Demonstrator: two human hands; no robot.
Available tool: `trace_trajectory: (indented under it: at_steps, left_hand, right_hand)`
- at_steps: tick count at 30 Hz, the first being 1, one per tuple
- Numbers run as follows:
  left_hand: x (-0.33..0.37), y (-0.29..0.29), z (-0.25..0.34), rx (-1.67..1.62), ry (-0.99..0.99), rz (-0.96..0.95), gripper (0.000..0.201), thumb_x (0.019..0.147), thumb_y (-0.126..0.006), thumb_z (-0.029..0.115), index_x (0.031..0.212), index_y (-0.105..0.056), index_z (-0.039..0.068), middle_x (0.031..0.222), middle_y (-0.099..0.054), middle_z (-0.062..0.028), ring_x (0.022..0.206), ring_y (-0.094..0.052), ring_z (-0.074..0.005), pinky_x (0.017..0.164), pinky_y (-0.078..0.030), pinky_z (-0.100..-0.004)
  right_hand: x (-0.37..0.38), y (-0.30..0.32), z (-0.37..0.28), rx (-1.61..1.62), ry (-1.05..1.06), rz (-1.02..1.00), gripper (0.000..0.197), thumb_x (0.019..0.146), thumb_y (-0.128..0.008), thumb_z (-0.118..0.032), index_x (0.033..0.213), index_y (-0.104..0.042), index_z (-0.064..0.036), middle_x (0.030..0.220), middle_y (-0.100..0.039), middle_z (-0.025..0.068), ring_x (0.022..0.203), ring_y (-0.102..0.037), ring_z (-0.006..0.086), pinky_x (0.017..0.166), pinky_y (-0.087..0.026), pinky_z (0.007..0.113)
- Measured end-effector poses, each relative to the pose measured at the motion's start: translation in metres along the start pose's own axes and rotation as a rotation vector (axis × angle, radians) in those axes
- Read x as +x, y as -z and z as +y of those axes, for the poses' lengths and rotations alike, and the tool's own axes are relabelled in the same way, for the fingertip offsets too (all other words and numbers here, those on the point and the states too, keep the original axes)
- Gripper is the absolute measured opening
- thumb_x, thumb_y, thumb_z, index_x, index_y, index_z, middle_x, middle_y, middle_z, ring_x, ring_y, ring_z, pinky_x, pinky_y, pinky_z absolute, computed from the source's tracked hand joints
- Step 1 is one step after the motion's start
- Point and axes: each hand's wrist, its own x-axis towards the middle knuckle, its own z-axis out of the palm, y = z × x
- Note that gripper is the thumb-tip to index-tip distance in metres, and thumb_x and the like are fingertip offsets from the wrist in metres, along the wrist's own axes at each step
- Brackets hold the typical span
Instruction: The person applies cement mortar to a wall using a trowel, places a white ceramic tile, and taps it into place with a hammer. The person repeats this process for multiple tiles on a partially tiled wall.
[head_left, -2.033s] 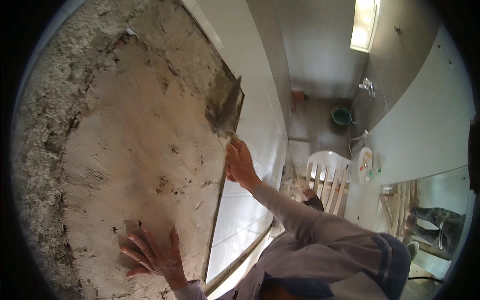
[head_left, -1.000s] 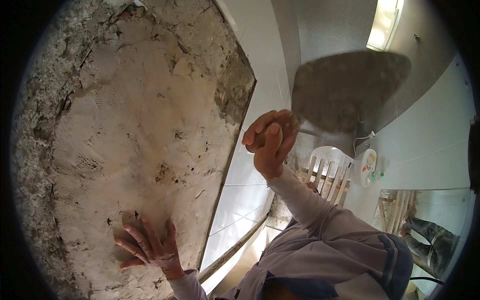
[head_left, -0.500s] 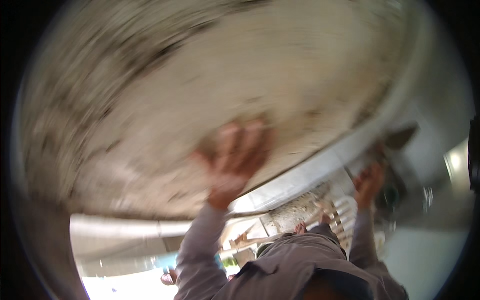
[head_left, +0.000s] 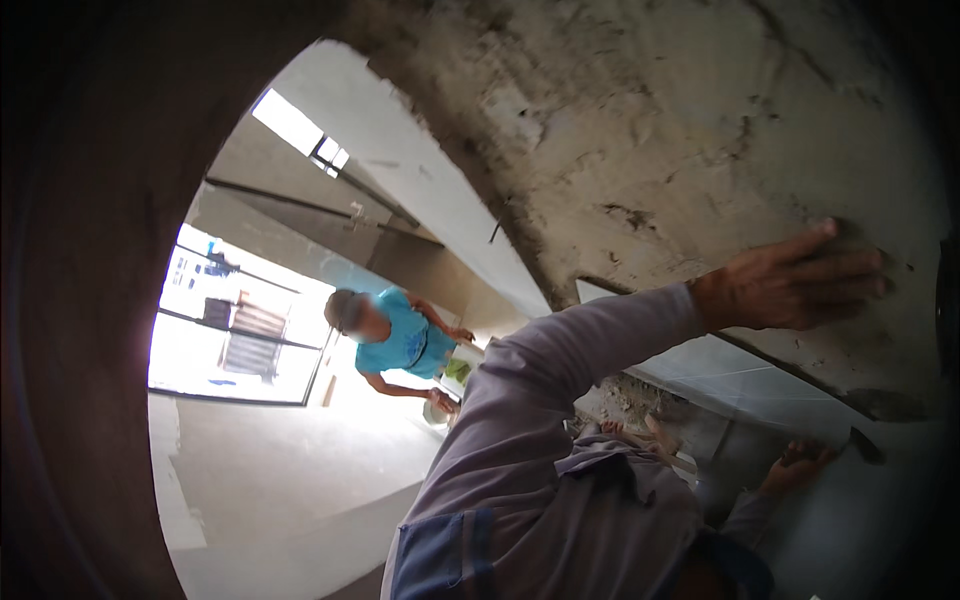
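My left hand (head_left: 790, 280) is stretched out against a rough, mortar-smeared wall surface (head_left: 600, 150). Its thumb stands apart from the fingers, and nothing is in it. Lower at the right, my right hand (head_left: 800, 465) grips a small trowel. The dark pointed blade of the trowel (head_left: 866, 447) sticks out beyond the fingers, close to the pale smooth surface there. Between my two hands runs a strip of pale glossy tiles (head_left: 740, 375) along the edge of the rough wall.
A person in a turquoise shirt (head_left: 405, 335) and cap stands at the left, a hand by a pale round container (head_left: 438, 408). Behind is a bright barred window (head_left: 240, 320). A white wall band (head_left: 420, 170) borders the rough surface. Rubble (head_left: 630, 400) lies near my feet.
The view has swung and tilted, bringing the other person and window into sight. My left hand, blurred before on the wall, now rests farther right in the picture. The right hand still holds the trowel.
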Motion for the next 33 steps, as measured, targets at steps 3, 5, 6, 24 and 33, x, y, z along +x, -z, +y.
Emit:
trace_trajectory:
  at_steps: [3, 5, 6, 24, 33]
  left_hand:
    - [-0.002, 0.005, -0.004, 0.052, -0.009, -0.022, 0.039, 0.076, -0.059, 0.033, 0.115, -0.061, 0.034, 0.147, -0.038, 0.0061, 0.141, -0.024, -0.0175, 0.116, -0.010, -0.0552]
    - [0.001, 0.002, -0.005, 0.077, -0.028, -0.008, 0.042, 0.076, -0.058, 0.033, 0.118, -0.059, 0.035, 0.146, -0.038, 0.0058, 0.141, -0.024, -0.0172, 0.117, -0.010, -0.0544]
    - [-0.001, 0.003, -0.005, 0.095, -0.020, -0.007, 0.043, 0.076, -0.058, 0.033, 0.119, -0.058, 0.035, 0.146, -0.038, 0.0055, 0.141, -0.024, -0.0171, 0.117, -0.010, -0.0538]
    - [-0.022, 0.001, 0.002, 0.539, -0.158, -0.572, 0.071, 0.090, -0.018, 0.068, 0.150, -0.004, 0.032, 0.158, -0.003, 0.0027, 0.145, -0.006, -0.0235, 0.117, 0.000, -0.0472]
    - [0.001, 0.006, 0.013, 0.267, -0.085, -0.153, 0.048, 0.082, -0.053, 0.065, 0.112, -0.069, 0.030, 0.147, -0.039, -0.0026, 0.139, -0.026, -0.0389, 0.108, 0.009, -0.0636]
  right_hand:
    - [-0.010, -0.013, -0.001, 0.018, 0.036, -0.047, 0.037, 0.096, -0.049, -0.037, 0.122, -0.049, -0.0101, 0.079, -0.050, 0.0016, 0.063, -0.046, 0.0102, 0.056, -0.044, 0.024]
    - [0.012, 0.012, 0.019, -0.427, 0.711, -0.279, 0.046, 0.097, -0.047, -0.037, 0.133, -0.040, -0.0102, 0.084, -0.051, 0.0020, 0.066, -0.047, 0.0108, 0.060, -0.045, 0.024]
    - [0.026, 0.026, 0.029, -0.651, 1.039, -0.403, 0.050, 0.097, -0.046, -0.037, 0.139, -0.035, -0.0103, 0.087, -0.051, 0.0022, 0.068, -0.047, 0.0110, 0.061, -0.046, 0.025]
    - [0.023, 0.005, 0.055, -0.124, 0.349, -0.202, 0.022, 0.097, -0.045, -0.026, 0.111, -0.053, -0.0106, 0.079, -0.059, 0.0010, 0.054, -0.052, 0.0106, 0.043, -0.046, 0.025]
    - [-0.020, -0.047, -0.075, 0.532, 0.743, 0.120, 0.023, 0.093, -0.047, -0.028, 0.097, -0.044, -0.0048, 0.067, -0.050, 0.0065, 0.043, -0.051, 0.0157, 0.033, -0.039, 0.026]
